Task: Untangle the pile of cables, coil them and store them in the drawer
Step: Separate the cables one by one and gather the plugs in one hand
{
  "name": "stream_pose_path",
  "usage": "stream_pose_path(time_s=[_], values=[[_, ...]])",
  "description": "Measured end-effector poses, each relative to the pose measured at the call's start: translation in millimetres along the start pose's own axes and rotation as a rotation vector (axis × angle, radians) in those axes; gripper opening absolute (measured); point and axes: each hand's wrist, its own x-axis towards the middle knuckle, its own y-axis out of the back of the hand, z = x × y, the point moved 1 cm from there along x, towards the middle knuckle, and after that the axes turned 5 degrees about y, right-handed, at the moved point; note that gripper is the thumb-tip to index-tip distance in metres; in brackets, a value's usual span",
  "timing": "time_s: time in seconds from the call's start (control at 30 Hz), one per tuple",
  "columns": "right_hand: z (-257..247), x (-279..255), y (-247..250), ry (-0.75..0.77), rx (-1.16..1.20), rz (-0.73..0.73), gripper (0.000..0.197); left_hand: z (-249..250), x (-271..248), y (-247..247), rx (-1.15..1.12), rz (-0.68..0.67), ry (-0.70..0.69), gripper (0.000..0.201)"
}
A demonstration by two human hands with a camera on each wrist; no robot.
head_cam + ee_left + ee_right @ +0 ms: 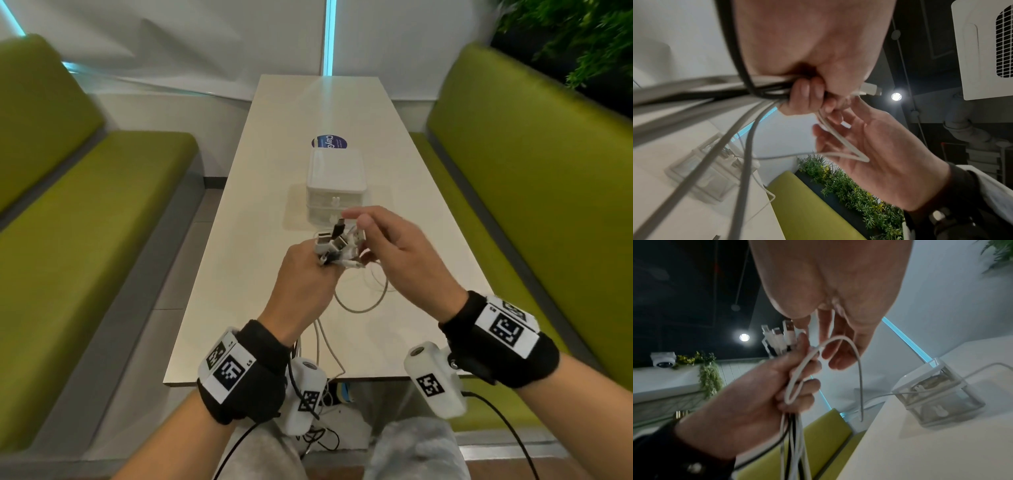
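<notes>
My left hand (320,265) grips a bundle of white, grey and black cables (793,443) just below their plugs (330,241), which stick up out of the fist above the table. My right hand (363,228) is at the plugs and pinches the end of one white cable (814,328) between thumb and fingers. That cable's loop (846,344) curves down past the right fingers. More cable lies in a loop on the table (359,303) and trails off the near edge. The small translucent drawer unit (337,178) stands just beyond the hands, its drawers closed.
The long white table (274,192) has a blue round sticker (329,142) behind the drawer unit. Green benches flank it, one on the left (85,222) and one on the right (531,171). A leafy plant (582,34) is at the far right.
</notes>
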Motion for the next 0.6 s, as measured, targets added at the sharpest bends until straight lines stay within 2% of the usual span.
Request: stream_pose_path(time_s=[0.13, 0.23, 0.3, 0.4, 0.47, 0.53, 0.6], values=[[12, -16, -16, -0.199, 0.023, -0.301, 0.058, 12, -3, 12, -0.134, 0.098, 0.024, 0.035], [18, -35, -30, -0.219, -0.054, -0.458, 0.063, 14, -3, 21, -0.232, 0.155, 0.032, 0.024], [22, -45, -38, -0.234, 0.002, -0.505, 0.064, 16, -6, 24, -0.278, 0.154, 0.053, 0.027], [27, -62, -51, -0.307, 0.127, -0.616, 0.055, 28, -14, 29, -0.354, 0.125, 0.043, 0.043], [30, -75, -58, -0.379, 0.131, -0.790, 0.037, 37, -15, 32, -0.418, 0.126, 0.025, 0.053], [33, -81, -61, -0.397, 0.037, -0.957, 0.019, 46, -13, 38, -0.459, 0.134, -0.008, 0.049], [35, -75, -58, -0.358, -0.071, -0.956, 0.034, 50, -11, 44, -0.495, 0.136, -0.020, 0.042]])
